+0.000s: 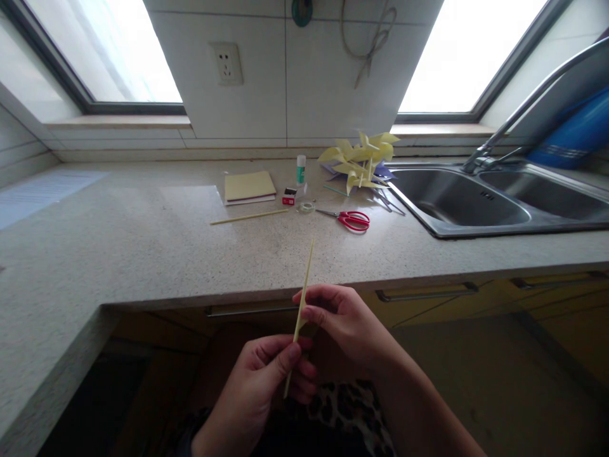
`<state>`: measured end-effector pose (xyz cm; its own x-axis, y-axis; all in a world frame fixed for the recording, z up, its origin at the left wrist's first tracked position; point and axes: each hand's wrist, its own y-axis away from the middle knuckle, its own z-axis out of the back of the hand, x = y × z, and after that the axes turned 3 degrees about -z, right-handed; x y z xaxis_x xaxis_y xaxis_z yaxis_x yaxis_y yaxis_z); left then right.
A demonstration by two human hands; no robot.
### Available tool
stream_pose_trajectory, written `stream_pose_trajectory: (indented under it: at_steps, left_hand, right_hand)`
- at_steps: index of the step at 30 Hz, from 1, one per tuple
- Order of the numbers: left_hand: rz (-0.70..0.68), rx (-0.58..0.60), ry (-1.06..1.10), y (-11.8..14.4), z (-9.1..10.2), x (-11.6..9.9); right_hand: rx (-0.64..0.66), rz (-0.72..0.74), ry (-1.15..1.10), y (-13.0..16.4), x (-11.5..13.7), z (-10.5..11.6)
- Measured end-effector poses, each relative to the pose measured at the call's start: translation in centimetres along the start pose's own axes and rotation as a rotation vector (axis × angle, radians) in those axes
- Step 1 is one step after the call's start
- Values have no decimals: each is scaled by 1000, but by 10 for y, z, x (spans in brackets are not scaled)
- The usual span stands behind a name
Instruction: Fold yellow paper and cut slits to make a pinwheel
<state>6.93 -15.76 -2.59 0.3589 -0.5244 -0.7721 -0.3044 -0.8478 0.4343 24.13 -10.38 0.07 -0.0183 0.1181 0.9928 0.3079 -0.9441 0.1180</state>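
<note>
Head camera: left hand [261,374] and right hand [345,317] pinch one thin yellow piece [298,324], slanting past their fingertips; beyond the hands, a glue stick [301,172] and red box [288,198] bear labels (too small to read).

A kitchen — double sink [464,198], faucet [478,160]

left hand [261,377]: pinched thumb-to-fingers, kinda low
right hand [347,317]: pinching too, bit higher
right forearm [413,387]: slanting inward

White-tiled wall [257,108] between two bright windows [124,51], speckled countertop [143,241].
</note>
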Motion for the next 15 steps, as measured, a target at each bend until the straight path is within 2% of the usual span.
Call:
stream_pose_trajectory:
  at_steps: [2,5,7,10,15]
  left_hand:
    - [-76,2,-136,-1,1,-5]
    - [-267,-23,-357,-4,2,-14]
    - [-329,-43,-436,-6,3,-19]
    - [-310,-27,-459,-7,3,-22]
    - [-231,-13,-318,-8,-1,-19]
  right_hand:
    - [-7,-16,-2,-1,0,0]
    - [-9,-24,3,-2,1,0]
    - [-9,-16,25,-2,2,0]
    - [-14,-7,42,-1,3,0]
    - [-16,6,93,0,5,1]
